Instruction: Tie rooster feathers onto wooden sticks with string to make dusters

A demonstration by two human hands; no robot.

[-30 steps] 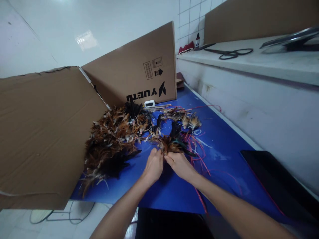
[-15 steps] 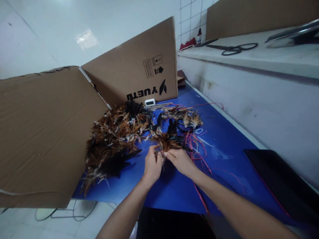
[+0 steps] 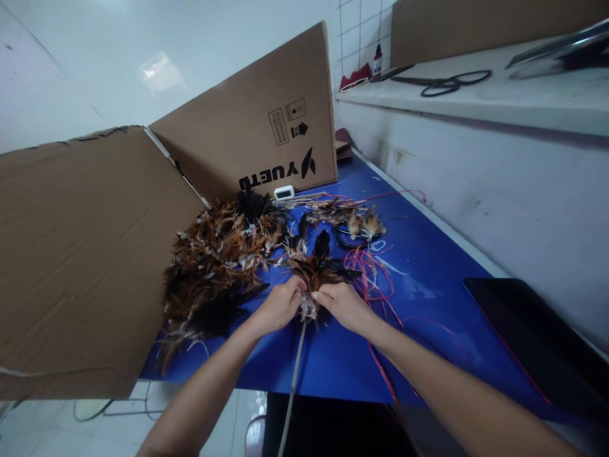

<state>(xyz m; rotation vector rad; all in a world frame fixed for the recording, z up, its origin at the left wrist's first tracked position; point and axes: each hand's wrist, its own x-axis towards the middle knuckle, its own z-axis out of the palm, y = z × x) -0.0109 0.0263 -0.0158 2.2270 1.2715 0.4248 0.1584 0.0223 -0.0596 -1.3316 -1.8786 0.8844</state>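
1. Brown-and-black feather bundle (image 3: pixel 316 271), low and central over the blue table (image 3: pixel 428 282), plumes fanned away from the wearer; pale, fluffy base (image 3: pixel 309 308) nearest, with a thin stick (image 3: pixel 297 365) extending from it past the table's near edge.

2. Left hand (image 3: pixel 281 304) closed in a pinch on the bundle's left side, just above the pale base; right hand (image 3: pixel 346 307) pinched likewise on the right; fingertips partly lost among plumes, so cannot tell whether also gripping any binding.

3. Probably very light for such bulk; soft and springy in the plumes, easily ruffled, perhaps slippery where smooth; likely firmer at the gathered neck, stiffest along the stick.

4. Best held, by judgement, at that neck, or by the stick; apt to bend or shed if squeezed at the dark tips.

5. Heaped at left, a feather pile (image 3: pixel 216 260) beside cardboard panels (image 3: pixel 85 254); near the right hand, tangled pink cord (image 3: pixel 365 279); beyond, smaller feather bunches (image 3: pixel 368 223) and a white display device (image 3: pixel 284 193).

6. Along the right, a white ledge (image 3: pixel 504 101) bearing dark scissors (image 3: pixel 445 84) and a small bottle (image 3: pixel 377 61); lower, a flat black slab (image 3: pixel 537 343); below left, pale tiled floor (image 3: pixel 221 422).
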